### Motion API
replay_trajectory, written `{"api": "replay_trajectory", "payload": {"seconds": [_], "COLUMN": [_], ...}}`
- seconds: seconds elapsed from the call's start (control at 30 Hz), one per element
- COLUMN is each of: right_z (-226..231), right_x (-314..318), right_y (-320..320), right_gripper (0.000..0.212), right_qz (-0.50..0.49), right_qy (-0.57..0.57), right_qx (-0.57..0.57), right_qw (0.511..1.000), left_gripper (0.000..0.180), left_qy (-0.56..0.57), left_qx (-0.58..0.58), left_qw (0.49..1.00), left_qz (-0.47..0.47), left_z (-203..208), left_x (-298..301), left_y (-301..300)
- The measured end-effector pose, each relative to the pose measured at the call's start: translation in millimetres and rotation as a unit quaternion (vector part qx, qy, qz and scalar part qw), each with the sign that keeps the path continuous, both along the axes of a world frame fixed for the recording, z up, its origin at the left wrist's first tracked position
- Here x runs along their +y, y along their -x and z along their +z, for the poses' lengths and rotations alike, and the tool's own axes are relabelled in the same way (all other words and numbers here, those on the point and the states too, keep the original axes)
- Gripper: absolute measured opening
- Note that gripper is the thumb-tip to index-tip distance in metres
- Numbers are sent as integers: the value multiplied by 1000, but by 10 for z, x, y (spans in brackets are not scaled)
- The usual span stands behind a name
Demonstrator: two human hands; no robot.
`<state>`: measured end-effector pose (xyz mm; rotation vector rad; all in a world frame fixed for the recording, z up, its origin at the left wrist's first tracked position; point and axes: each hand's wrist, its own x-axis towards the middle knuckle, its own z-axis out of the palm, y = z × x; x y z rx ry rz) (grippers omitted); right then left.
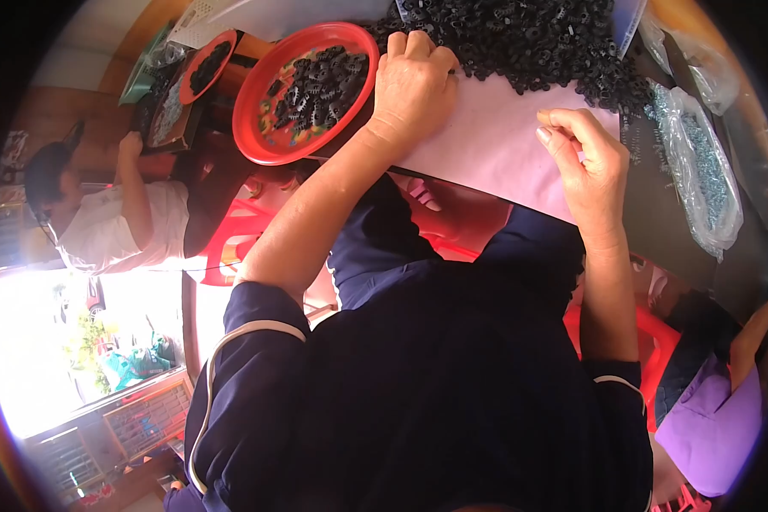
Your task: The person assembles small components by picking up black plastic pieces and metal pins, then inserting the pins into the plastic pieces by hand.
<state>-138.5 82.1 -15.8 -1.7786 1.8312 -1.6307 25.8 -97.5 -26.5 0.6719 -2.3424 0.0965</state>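
Observation:
My left hand is closed, with its knuckles up, at the near left edge of a heap of small black toothed plastic parts. Its fingertips are turned away, so whatever they hold is hidden. Over the pink sheet, my right hand has its thumb and forefinger brought together in a pinch. Anything between those tips is too small to make out. Just left of my left wrist, a red round basin contains more of the black toothed parts.
On the right of the dark table lies a clear plastic bag of small bluish metallic pieces. At left, a person in a white shirt sits by another red dish. Someone in purple is at lower right, near a red chair.

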Motion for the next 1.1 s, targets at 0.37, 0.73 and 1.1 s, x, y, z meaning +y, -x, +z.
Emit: {"api": "replay_trajectory", "payload": {"seconds": [0.37,0.73,1.1], "right_z": [-21,-28,-54], "right_x": [-22,-22,-7], "right_y": [-31,-26,-16], "right_gripper": [11,11,12], "right_qz": [-6,-9,-17], "right_qy": [33,36,33], "right_qx": [1,15,26], "right_qw": [999,999,999], "left_gripper": [20,19,15], "left_qy": [49,-17,35], "left_qx": [-51,5,-96], "left_qw": [997,999,995], "left_qz": [31,-37,-15], "left_z": [47,71,83], "left_x": [9,4,-155], "left_y": [128,98,218]}}
